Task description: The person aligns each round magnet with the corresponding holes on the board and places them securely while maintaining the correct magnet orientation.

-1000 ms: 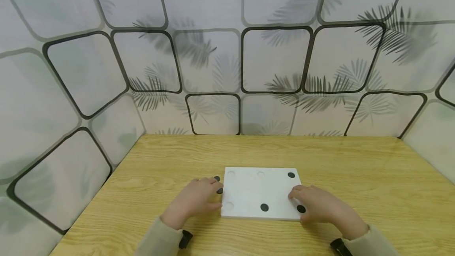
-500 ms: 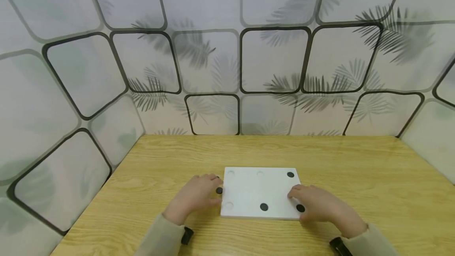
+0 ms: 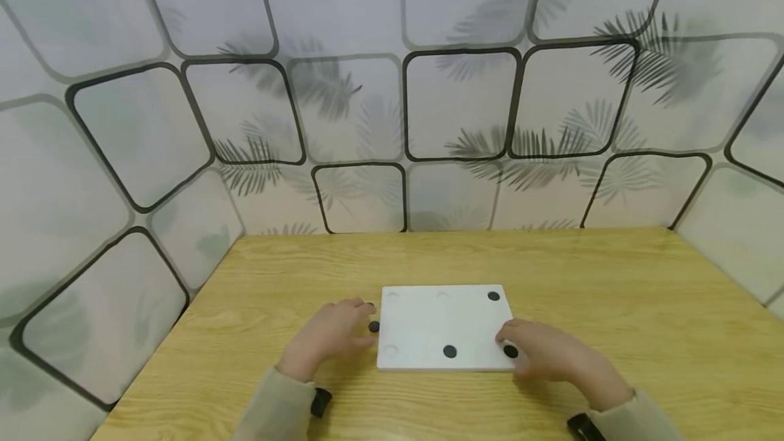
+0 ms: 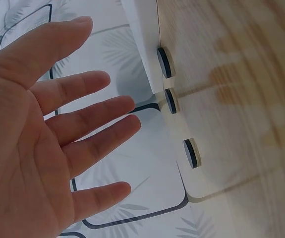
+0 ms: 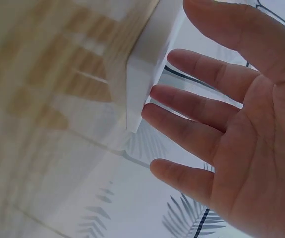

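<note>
A thin white rectangular board (image 3: 422, 325) with shallow round recesses lies on the wooden table. Three black discs sit on it: one at the far right corner (image 3: 493, 296), one at the near middle (image 3: 450, 351), one at the near right corner (image 3: 511, 351). My left hand (image 3: 331, 332) hovers just left of the board, fingers spread, holding nothing. Near its fingertips are loose black discs (image 3: 374, 326); the left wrist view shows three, the nearest disc (image 4: 192, 153) apart from the hand. My right hand (image 3: 545, 352) is at the board's right edge, fingertips over its top; contact is unclear.
The light wooden table (image 3: 294, 264) reaches back to a wall covering (image 3: 349, 114) with rounded squares and leaf prints, which also runs along both sides. Black wrist bands (image 3: 320, 401) show at both sleeves.
The head view has turned slightly, shifting the whole scene a little left. My left hand has drawn back slightly from the board's edge. My right hand stays almost in place.
</note>
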A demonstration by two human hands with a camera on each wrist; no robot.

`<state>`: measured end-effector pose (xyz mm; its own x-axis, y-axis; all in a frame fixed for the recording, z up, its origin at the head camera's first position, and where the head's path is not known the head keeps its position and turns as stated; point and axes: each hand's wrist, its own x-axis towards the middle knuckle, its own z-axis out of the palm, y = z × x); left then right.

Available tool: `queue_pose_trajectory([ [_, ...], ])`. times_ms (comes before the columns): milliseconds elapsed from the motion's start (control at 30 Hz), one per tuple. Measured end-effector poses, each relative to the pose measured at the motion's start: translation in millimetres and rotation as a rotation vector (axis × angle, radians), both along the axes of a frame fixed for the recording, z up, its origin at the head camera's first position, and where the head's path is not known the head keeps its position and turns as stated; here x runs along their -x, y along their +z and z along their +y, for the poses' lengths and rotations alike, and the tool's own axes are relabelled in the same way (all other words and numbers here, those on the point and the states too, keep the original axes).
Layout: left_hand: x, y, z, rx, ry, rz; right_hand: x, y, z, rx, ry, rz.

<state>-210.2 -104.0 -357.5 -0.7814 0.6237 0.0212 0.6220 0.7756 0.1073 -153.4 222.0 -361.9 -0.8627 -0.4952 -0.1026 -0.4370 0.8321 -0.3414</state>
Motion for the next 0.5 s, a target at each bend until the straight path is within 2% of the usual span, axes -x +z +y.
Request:
queue_pose_trajectory([
  [267,3.5,-0.8,1.6,-0.032,0.012,-0.024,-3.2,-2.3,0.9,0.029,-0.066,-0.04],
  [500,8.5,-2.5,5.1,-0.061,0.011,-0.046,-4.1,-3.8,2.8,0.027,-0.049,-0.004],
])
